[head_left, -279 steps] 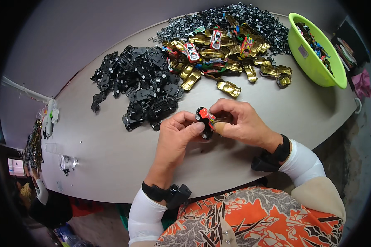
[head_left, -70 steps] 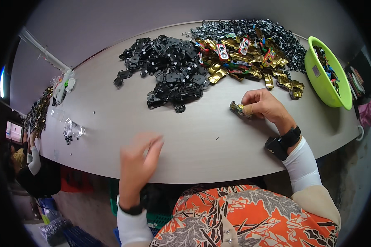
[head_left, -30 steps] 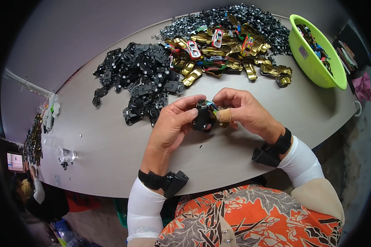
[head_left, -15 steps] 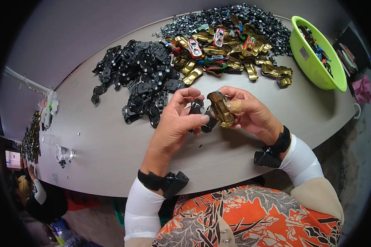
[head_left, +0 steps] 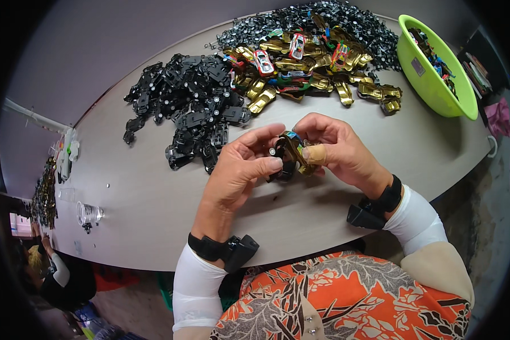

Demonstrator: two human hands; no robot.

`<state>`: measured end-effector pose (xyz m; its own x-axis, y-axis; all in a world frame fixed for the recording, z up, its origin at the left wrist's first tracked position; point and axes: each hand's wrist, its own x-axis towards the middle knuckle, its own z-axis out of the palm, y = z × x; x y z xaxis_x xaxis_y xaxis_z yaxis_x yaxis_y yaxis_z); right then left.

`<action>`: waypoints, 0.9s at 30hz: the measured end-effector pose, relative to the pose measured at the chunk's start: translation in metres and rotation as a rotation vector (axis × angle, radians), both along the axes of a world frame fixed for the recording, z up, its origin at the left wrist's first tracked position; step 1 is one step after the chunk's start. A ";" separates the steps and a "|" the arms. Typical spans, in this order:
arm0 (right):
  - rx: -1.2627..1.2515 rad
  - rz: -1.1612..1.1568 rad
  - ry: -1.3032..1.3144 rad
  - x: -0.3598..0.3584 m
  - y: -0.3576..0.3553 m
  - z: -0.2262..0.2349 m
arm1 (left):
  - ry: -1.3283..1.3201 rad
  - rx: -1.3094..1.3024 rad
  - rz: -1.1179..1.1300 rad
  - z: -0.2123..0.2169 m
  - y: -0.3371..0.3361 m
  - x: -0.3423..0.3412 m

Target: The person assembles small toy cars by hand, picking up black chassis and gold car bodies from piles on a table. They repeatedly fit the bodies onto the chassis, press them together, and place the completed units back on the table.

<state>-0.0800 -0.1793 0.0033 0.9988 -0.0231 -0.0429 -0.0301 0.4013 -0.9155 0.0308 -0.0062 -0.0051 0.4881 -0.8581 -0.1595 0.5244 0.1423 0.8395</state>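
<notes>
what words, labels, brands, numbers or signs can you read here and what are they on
No text here is readable.
Pale label on the green basin: too small to read.
A red-and-white toy car: markings too small to read.
Gold car shell in the right hand: no words can be made out.

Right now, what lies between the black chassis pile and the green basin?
In the head view, a heap of mostly gold toy car shells, with small shiny parts piled behind.

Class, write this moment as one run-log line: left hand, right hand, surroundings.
left hand: holding black chassis; right hand: holding gold car shell; parts: close together over table; surroundings: chassis pile, mixed shell pile, green basin
</notes>
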 end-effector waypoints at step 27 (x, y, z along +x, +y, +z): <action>-0.457 -0.363 -0.240 -0.006 0.022 -0.002 | 0.070 -0.100 0.124 0.005 -0.006 -0.011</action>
<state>-0.0858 -0.1570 0.0017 0.9042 -0.3257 0.2762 0.2625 -0.0863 -0.9611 0.0193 -0.0123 0.0004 0.5817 -0.8055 -0.1130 0.5540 0.2907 0.7801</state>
